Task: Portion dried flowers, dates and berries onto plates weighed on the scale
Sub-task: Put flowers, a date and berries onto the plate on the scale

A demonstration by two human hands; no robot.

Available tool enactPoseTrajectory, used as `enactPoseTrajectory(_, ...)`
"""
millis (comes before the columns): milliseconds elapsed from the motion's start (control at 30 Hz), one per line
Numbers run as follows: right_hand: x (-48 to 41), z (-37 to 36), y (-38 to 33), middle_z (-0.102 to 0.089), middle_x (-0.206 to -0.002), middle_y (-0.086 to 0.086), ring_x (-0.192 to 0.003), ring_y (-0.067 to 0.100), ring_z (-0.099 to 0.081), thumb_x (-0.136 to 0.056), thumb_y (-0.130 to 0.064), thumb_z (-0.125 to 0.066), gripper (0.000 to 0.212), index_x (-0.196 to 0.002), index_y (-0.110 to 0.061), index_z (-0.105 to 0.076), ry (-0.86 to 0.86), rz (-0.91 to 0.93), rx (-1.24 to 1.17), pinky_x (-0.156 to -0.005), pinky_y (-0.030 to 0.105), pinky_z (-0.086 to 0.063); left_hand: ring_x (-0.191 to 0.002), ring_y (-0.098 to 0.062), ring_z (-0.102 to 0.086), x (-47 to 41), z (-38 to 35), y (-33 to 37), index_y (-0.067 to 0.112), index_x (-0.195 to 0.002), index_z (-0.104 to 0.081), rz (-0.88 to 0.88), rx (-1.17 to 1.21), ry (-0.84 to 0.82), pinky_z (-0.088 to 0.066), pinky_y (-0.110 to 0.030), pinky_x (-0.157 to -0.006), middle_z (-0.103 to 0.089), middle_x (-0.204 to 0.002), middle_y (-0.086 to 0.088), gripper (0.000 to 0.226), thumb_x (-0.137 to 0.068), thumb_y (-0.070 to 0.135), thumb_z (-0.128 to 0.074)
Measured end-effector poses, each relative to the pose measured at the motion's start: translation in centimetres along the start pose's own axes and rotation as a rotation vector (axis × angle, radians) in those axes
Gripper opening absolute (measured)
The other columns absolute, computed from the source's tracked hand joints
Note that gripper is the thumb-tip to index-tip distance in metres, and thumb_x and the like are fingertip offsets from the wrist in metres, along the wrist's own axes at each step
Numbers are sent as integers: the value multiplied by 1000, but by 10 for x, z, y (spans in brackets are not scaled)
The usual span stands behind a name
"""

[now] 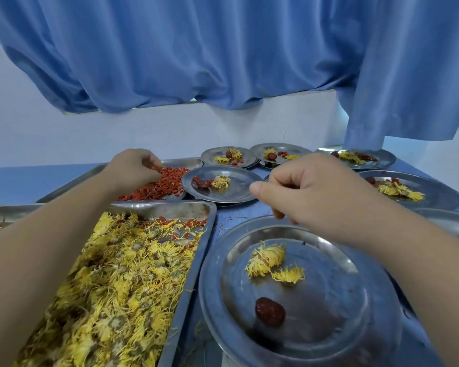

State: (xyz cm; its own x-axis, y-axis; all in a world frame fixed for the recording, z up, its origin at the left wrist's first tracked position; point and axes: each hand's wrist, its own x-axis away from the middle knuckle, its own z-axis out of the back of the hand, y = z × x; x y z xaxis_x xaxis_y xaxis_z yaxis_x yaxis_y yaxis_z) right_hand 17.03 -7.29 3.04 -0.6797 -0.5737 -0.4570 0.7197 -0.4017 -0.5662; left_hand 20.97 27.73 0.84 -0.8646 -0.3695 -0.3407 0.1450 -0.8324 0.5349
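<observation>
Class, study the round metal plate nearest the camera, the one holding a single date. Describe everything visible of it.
The plate is round, shallow, dull grey metal with a raised rim and a smudged surface. It lies flat, just right of the flower tray. It holds two dried yellow flowers toward its far side and one dark red date nearer. The right hand hovers over its far rim; contact is unclear.
</observation>
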Motion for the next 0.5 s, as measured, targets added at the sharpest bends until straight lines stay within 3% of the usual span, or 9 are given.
enactPoseTrajectory(67, 0, 5, -1, -55, -60, 17, -47, 22, -45, -86, -44, -57, 50, -62, -1, -53, 9, 1, 11, -44, 22, -40, -74, -16, -70, 18, 4, 17, 21, -88, -70, -30, 111, -57, -55, -26, -67, -72, -81, 1, 14, -80, 10, -74)
enactPoseTrajectory(167, 0, 14, -1, -61, -65, 17, -58, 30, -56, -83, -47, -57, 49, -64, -2, -58, 41, -17, 6, -51, 29, -47, -65, -6, -69, 49, 7, 54, 18, -92, -70, -64, 306, -169, -51, -13, -59, -71, -74, 4, 15, -83, 7, -73)
enactPoseTrajectory(333, 2, 31, -5, -59, -48, 5, -43, 13, -49, -84, -46, -62, 47, -61, -4, -61, 114, -52, -36, -42, 19, -41, -68, -13, -70, 103, 6, 115, 9, -94, -67, -129, 571, -404, -54, -17, -63, -72, -78, -5, 16, -84, -4, -69)
enactPoseTrajectory(433, 5, 40, -8, -61, -50, 6, -45, 12, -52, -85, -46, -62, 45, -61, -8, -63, 144, -50, -10, -47, 25, -45, -74, -18, -72, 129, 1, 138, 13, -95, -68, -216, 510, -557, -57, -22, -68, -74, -84, -3, 16, -85, 0, -69)
enactPoseTrajectory(500, 7, 46, -12, -61, -49, 1, -43, 7, -54, -85, -45, -62, 44, -61, -9, -64, 147, -56, -17, -47, 23, -44, -79, -19, -72, 141, -6, 147, 17, -95, -69, -289, 361, -611, -59, -27, -74, -74, -88, 0, 16, -85, 5, -70)
